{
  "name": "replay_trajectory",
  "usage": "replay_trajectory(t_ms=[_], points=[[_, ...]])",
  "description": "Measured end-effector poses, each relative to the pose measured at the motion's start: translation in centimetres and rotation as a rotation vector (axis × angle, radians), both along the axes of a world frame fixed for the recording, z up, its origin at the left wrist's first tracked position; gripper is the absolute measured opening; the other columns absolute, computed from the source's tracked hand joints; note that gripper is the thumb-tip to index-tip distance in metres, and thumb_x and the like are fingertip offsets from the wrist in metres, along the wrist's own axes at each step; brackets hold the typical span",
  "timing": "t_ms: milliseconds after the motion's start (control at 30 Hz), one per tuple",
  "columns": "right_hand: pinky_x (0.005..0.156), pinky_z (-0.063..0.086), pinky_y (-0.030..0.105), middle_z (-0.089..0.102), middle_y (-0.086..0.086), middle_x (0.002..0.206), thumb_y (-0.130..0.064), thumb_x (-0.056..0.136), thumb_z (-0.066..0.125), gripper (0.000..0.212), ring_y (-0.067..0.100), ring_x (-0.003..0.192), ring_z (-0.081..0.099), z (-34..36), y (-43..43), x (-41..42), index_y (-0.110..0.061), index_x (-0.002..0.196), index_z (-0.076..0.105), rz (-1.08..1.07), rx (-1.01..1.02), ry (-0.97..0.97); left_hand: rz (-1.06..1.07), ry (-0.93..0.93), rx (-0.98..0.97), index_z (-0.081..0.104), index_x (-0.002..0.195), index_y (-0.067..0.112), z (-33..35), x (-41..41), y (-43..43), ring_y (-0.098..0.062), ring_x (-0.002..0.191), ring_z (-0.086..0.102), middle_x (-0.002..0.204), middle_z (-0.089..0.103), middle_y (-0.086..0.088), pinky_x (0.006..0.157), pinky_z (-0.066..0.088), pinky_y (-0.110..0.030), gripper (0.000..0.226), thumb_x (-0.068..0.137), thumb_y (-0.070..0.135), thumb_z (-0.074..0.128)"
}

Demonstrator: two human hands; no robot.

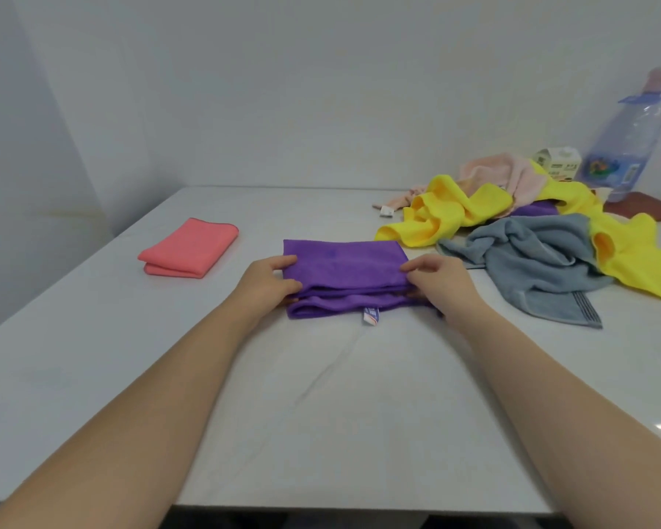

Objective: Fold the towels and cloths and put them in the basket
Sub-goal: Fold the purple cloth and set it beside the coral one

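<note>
A purple cloth [344, 269] lies folded in layers at the middle of the white table [321, 414], a small label hanging at its near edge. My left hand [270, 282] pinches its left end, thumb on top. At the right end my right hand [435, 278] pinches the layers the same way. A folded coral cloth [187, 248] rests to the left. At the right lies an unfolded heap: a yellow cloth [458, 210], a grey towel [531, 261], a pale pink towel [500, 173] and a bit of another purple cloth [535, 208]. No basket is in view.
A large clear water bottle [626, 147] and a small carton [558, 164] stand at the back right by the wall. A reddish-brown mat [642, 210] lies under the bottle. White walls close the table's far and left sides.
</note>
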State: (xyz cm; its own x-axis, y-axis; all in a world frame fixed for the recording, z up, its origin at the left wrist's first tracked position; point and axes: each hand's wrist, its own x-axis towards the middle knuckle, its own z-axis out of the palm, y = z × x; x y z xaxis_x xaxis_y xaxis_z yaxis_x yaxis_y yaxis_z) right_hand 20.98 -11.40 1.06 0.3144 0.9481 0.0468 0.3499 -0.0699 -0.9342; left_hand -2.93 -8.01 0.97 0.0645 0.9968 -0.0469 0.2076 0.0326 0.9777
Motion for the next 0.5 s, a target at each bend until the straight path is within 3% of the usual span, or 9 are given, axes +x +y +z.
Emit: replay_trajectory(t_ms=[133,267,400,500], points=[[0.044,0.042,0.011,0.064,0.008,0.076,0.002,0.086,0.051,0.024,0.002,0.046,0.058,-0.1,-0.1,-0.9,-0.015,0.079,0.065,-0.013,0.094,-0.033,0.025,-0.029,0.063,0.053,0.132,0.009,-0.2,-0.2,-0.1,-0.012,0.071,0.060,0.115,0.055,-0.008,0.057,0.055,-0.014,0.047,0.088,-0.005,0.056],[0.062,0.047,0.025,0.065,0.009,0.078,-0.002,0.087,0.055,0.027,0.017,0.064,0.058,-0.3,-0.8,-0.6,-0.022,0.074,0.065,0.004,0.122,-0.037,0.023,0.021,0.072,0.058,0.126,0.011,-0.6,-0.4,-0.6,-0.009,0.054,0.056,0.084,0.044,-0.002,0.051,0.052,-0.013,0.039,0.090,-0.002,0.055],[0.061,0.048,0.025,0.066,0.006,0.076,-0.002,0.087,0.054,0.027,0.018,0.067,0.059,-0.2,-0.9,-0.5,-0.023,0.077,0.068,-0.035,0.162,0.028,0.045,-0.089,0.111,0.062,0.117,0.013,-0.3,-0.3,-0.9,-0.003,0.048,0.059,0.099,0.054,-0.008,0.050,0.051,-0.015,0.038,0.089,-0.008,0.050],[0.065,0.053,0.023,0.064,0.003,0.074,0.002,0.089,0.051,0.025,0.005,0.055,0.059,0.0,-0.9,-0.3,-0.016,0.083,0.068,-0.047,0.184,0.149,0.019,-0.176,0.083,0.063,0.115,0.013,0.0,-0.4,-1.1,-0.009,0.053,0.061,0.103,0.059,-0.008,0.048,0.049,-0.015,0.036,0.089,-0.009,0.050]])
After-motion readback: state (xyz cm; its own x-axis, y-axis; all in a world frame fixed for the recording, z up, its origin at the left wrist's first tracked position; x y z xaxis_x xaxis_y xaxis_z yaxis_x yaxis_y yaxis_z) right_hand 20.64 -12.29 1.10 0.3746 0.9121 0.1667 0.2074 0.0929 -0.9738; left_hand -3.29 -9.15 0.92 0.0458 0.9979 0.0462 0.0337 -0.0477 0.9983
